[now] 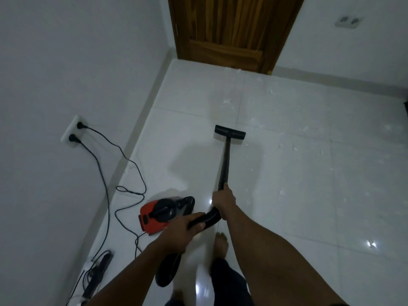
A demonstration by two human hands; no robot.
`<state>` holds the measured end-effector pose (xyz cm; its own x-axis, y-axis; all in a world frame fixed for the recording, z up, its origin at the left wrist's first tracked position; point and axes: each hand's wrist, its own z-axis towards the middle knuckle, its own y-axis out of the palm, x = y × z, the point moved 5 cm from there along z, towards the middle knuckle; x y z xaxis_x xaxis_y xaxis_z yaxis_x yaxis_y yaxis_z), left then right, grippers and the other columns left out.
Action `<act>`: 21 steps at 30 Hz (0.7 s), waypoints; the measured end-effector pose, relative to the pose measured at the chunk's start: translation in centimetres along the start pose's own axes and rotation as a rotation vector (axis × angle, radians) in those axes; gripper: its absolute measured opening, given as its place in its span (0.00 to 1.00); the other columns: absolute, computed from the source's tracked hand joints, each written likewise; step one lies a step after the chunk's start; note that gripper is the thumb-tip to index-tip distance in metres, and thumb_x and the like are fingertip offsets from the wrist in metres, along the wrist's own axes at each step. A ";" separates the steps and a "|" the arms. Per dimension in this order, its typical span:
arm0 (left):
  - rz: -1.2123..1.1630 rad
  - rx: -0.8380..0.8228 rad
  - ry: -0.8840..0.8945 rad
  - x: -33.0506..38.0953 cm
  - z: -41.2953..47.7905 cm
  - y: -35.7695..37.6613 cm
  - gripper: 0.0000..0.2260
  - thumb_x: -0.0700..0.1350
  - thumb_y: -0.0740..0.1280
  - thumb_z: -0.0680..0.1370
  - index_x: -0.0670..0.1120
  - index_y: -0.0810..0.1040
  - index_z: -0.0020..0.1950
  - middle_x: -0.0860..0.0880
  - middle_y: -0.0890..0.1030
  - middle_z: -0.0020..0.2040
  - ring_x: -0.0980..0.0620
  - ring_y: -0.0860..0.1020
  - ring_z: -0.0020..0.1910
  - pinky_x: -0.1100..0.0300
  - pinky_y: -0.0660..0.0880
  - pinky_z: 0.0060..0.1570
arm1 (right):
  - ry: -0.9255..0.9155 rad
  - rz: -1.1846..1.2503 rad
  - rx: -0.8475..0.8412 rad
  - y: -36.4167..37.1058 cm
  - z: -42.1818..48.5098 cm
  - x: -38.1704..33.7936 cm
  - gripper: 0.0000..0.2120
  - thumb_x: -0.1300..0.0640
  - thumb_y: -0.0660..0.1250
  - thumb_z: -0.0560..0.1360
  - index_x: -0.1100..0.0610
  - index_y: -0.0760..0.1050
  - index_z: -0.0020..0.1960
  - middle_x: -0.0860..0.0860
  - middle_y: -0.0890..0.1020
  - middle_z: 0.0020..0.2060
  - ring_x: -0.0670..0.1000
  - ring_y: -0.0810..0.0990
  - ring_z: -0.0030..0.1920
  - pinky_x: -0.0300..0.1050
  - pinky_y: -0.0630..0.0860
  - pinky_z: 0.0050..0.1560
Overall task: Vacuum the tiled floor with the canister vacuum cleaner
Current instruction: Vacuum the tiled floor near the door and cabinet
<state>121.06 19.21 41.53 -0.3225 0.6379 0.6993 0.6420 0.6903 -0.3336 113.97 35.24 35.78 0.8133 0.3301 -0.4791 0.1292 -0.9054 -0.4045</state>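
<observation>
A small red and black canister vacuum (157, 214) sits on the white tiled floor (298, 195) at my left. Its black ribbed hose (209, 218) curves up to a black wand (225, 161) ending in a flat floor nozzle (229, 132) that lies on the tiles ahead. My right hand (224, 200) grips the wand's lower end. My left hand (183, 231) grips the hose just behind it. Small white scraps (228, 103) lie scattered beyond the nozzle and to the right.
A wall socket (74, 131) on the left wall holds two black plugs, with cords (106, 173) trailing over the floor by the vacuum. A brown wooden door (229, 29) stands ahead. A dark object (98, 274) lies bottom left. My bare foot (220, 241) shows below.
</observation>
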 end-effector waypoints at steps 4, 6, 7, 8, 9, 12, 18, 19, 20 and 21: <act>0.005 -0.055 0.046 -4.0 -5.0 3.2 0.20 0.62 0.61 0.78 0.63 0.71 0.70 0.44 0.82 0.49 0.44 0.82 0.44 0.44 0.81 0.42 | 0.006 0.028 0.031 2.7 -4.1 5.8 0.35 0.61 0.58 0.78 0.51 0.48 0.81 0.59 0.73 0.67 0.53 0.74 0.48 0.44 0.74 0.43; -0.001 -0.072 0.023 -6.3 -7.2 4.4 0.24 0.66 0.61 0.76 0.63 0.70 0.71 0.43 0.82 0.48 0.46 0.81 0.41 0.44 0.80 0.39 | 0.000 0.002 0.057 4.1 -5.7 8.4 0.34 0.59 0.59 0.78 0.51 0.50 0.81 0.58 0.74 0.67 0.55 0.76 0.50 0.45 0.76 0.45; 0.023 -0.092 0.029 -8.0 -9.8 5.0 0.24 0.66 0.61 0.76 0.64 0.70 0.71 0.44 0.82 0.49 0.48 0.80 0.40 0.44 0.80 0.39 | -0.011 -0.007 0.058 5.7 -7.8 10.0 0.34 0.59 0.59 0.78 0.51 0.50 0.81 0.58 0.74 0.67 0.56 0.77 0.53 0.46 0.77 0.48; 0.033 -0.103 0.034 -9.4 -12.0 5.7 0.23 0.65 0.61 0.76 0.64 0.70 0.71 0.45 0.82 0.49 0.50 0.80 0.39 0.46 0.81 0.40 | -0.012 -0.010 0.062 7.0 -9.6 11.7 0.35 0.59 0.58 0.77 0.51 0.50 0.81 0.58 0.74 0.67 0.57 0.77 0.55 0.47 0.78 0.51; 0.036 -0.104 0.023 -9.9 -12.5 6.1 0.21 0.64 0.61 0.78 0.65 0.70 0.71 0.45 0.82 0.49 0.51 0.79 0.38 0.48 0.81 0.39 | 0.000 -0.006 0.068 7.5 -9.8 12.8 0.35 0.60 0.58 0.77 0.51 0.50 0.81 0.58 0.74 0.66 0.58 0.77 0.56 0.48 0.78 0.52; 0.067 -0.121 0.023 -11.8 -16.7 7.2 0.18 0.59 0.62 0.80 0.64 0.70 0.71 0.43 0.82 0.50 0.46 0.81 0.42 0.50 0.81 0.39 | 0.041 -0.009 0.077 10.0 -13.1 16.6 0.34 0.60 0.58 0.77 0.51 0.52 0.81 0.58 0.75 0.65 0.58 0.77 0.55 0.47 0.77 0.52; 0.140 -0.277 -0.023 -15.8 -23.9 9.8 0.18 0.57 0.63 0.80 0.62 0.72 0.71 0.45 0.81 0.53 0.51 0.79 0.44 0.51 0.80 0.38 | 0.101 0.005 0.056 14.0 -20.3 23.9 0.34 0.60 0.57 0.76 0.52 0.52 0.81 0.58 0.75 0.64 0.58 0.77 0.58 0.54 0.78 0.59; 0.153 -0.301 -0.023 -16.1 -24.6 10.2 0.18 0.58 0.63 0.80 0.62 0.73 0.70 0.44 0.81 0.51 0.52 0.78 0.41 0.50 0.80 0.37 | 0.109 0.005 0.056 14.3 -21.1 24.9 0.34 0.60 0.57 0.76 0.52 0.52 0.81 0.58 0.75 0.65 0.59 0.77 0.59 0.55 0.77 0.60; 0.158 -0.327 -0.020 -16.4 -25.3 10.5 0.18 0.58 0.64 0.79 0.62 0.73 0.70 0.42 0.80 0.49 0.53 0.77 0.39 0.50 0.79 0.36 | 0.120 0.007 0.055 14.5 -21.9 25.8 0.34 0.60 0.57 0.76 0.53 0.52 0.81 0.58 0.74 0.66 0.59 0.76 0.60 0.55 0.77 0.61; 0.168 -0.347 -0.018 -16.9 -25.9 11.1 0.19 0.59 0.64 0.79 0.62 0.73 0.70 0.41 0.80 0.47 0.53 0.76 0.38 0.51 0.78 0.33 | 0.131 0.014 0.053 14.7 -22.7 26.8 0.34 0.60 0.57 0.76 0.54 0.52 0.81 0.58 0.74 0.66 0.59 0.76 0.60 0.55 0.77 0.61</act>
<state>151.62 7.23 42.44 -0.2028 0.7403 0.6409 0.8834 0.4207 -0.2065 150.58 24.70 34.68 0.8823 0.2766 -0.3809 0.0897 -0.8931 -0.4408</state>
